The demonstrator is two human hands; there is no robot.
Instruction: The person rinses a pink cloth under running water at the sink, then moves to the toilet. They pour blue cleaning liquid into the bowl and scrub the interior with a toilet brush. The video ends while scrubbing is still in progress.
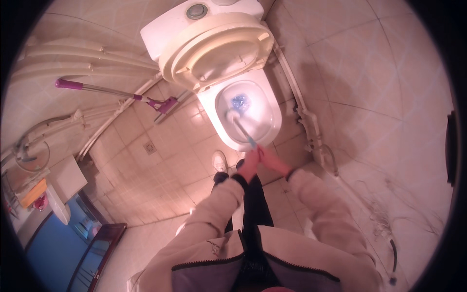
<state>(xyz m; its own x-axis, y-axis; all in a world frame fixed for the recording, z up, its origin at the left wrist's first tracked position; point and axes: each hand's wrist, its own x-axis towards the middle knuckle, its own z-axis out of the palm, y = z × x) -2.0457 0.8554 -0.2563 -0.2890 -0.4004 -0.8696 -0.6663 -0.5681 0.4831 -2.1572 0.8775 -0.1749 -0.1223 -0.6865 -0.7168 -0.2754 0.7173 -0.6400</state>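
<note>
A white toilet stands ahead of me with its seat and lid raised against the tank. Blue liquid sits in the bowl's water. A toilet brush with a blue handle reaches down into the bowl. My left hand and my right hand are pressed together at the handle's near end, just over the bowl's front rim, both closed around it. My beige sleeves come in from the lower edge.
A purple-handled mop leans on the left wall near white pipes. A floor drain lies left of the toilet. A pipe and hose run along the right wall. A blue cabinet sits lower left.
</note>
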